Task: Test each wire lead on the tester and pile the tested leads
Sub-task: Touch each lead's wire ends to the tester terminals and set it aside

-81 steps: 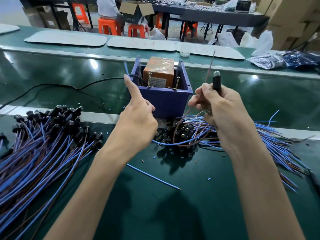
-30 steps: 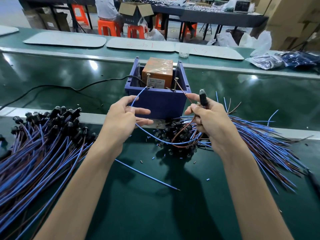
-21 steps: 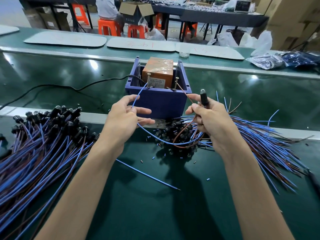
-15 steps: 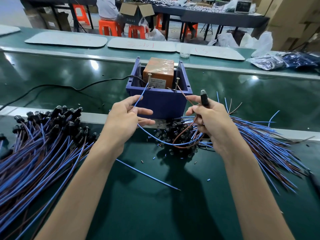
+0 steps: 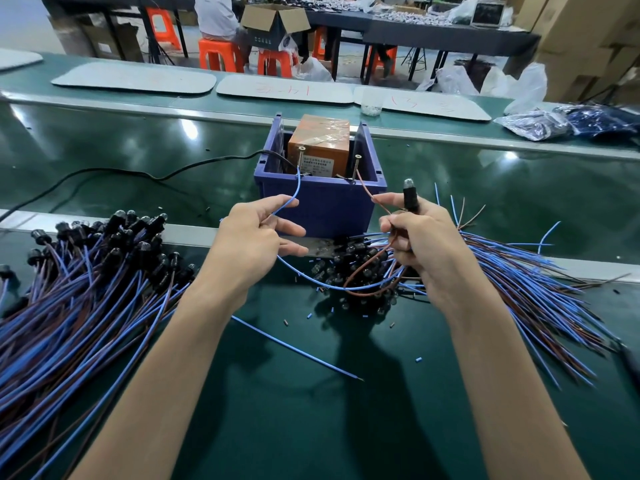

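Head view, centre frame: pinching the blue wire (image 5: 295, 188) between thumb and forefinger of the left hand (image 5: 254, 237), other fingers spread loose, wire tip right up at the left screw post (image 5: 300, 158) of the tester (image 5: 322, 209), contact too fine to call. Just right of centre, gripping the lead's black cap (image 5: 410, 199) upright in the curled right hand (image 5: 424, 247), and pinching the brown wire (image 5: 364, 187) at the fingertips, tip angled up at the right screw post (image 5: 356, 164). Below both hands, sagging in one loop over the green mat (image 5: 311, 427). Behind the posts, inside the blue box, an orange block (image 5: 320, 140). Far left of frame, a broad pile of leads (image 5: 86, 282), caps toward the top. Right side, a second heap (image 5: 519, 271), caps bunched at centre under the right hand. Lower centre, one loose blue wire (image 5: 294, 348) lying flat. Upper left, a black cable (image 5: 138, 174) running into the box.
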Demonstrator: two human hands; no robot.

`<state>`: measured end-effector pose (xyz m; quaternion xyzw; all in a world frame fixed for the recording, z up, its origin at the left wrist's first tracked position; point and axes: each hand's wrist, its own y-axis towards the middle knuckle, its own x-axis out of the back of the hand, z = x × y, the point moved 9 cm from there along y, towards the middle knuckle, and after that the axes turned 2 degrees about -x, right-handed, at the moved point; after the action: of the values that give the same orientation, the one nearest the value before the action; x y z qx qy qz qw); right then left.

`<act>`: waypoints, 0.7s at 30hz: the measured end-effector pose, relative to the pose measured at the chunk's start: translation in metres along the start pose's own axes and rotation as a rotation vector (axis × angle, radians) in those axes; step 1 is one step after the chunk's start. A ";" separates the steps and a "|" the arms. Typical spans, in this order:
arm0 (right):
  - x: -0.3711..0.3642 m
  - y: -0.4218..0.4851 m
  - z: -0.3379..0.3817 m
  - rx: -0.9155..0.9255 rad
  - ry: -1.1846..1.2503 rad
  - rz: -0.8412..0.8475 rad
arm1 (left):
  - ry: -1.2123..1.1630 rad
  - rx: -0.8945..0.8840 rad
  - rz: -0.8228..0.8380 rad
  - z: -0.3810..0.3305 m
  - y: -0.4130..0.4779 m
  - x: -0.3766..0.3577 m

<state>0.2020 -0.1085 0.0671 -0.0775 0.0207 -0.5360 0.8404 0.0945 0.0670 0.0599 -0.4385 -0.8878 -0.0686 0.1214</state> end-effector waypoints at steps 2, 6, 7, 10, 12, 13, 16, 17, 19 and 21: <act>0.000 0.000 0.000 -0.001 0.004 0.001 | 0.019 -0.005 0.004 -0.002 -0.001 0.000; 0.001 0.000 -0.001 -0.007 0.005 0.004 | 0.036 -0.009 0.009 -0.002 -0.002 -0.001; 0.001 0.000 -0.001 -0.008 0.006 0.003 | 0.044 -0.016 0.009 -0.003 -0.002 0.000; 0.001 0.001 -0.002 -0.012 0.008 -0.002 | 0.060 -0.035 0.017 -0.005 -0.003 0.000; 0.000 0.001 -0.002 -0.013 0.015 0.003 | 0.052 -0.024 0.027 -0.003 -0.003 -0.001; 0.000 0.001 -0.001 -0.012 0.019 0.006 | 0.047 -0.015 0.029 -0.003 -0.003 -0.002; 0.000 0.001 -0.001 -0.006 0.019 0.007 | 0.038 -0.004 0.017 -0.001 -0.002 -0.002; 0.000 0.001 0.000 -0.004 0.022 0.007 | 0.033 -0.004 0.008 0.000 -0.001 -0.002; 0.000 0.001 0.000 -0.002 0.028 0.005 | 0.022 -0.001 -0.004 0.001 0.001 -0.001; -0.001 0.001 -0.001 -0.002 0.024 0.004 | 0.010 0.001 -0.012 0.001 0.001 0.000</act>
<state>0.2023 -0.1074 0.0664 -0.0718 0.0313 -0.5351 0.8412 0.0954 0.0680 0.0588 -0.4328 -0.8899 -0.0710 0.1255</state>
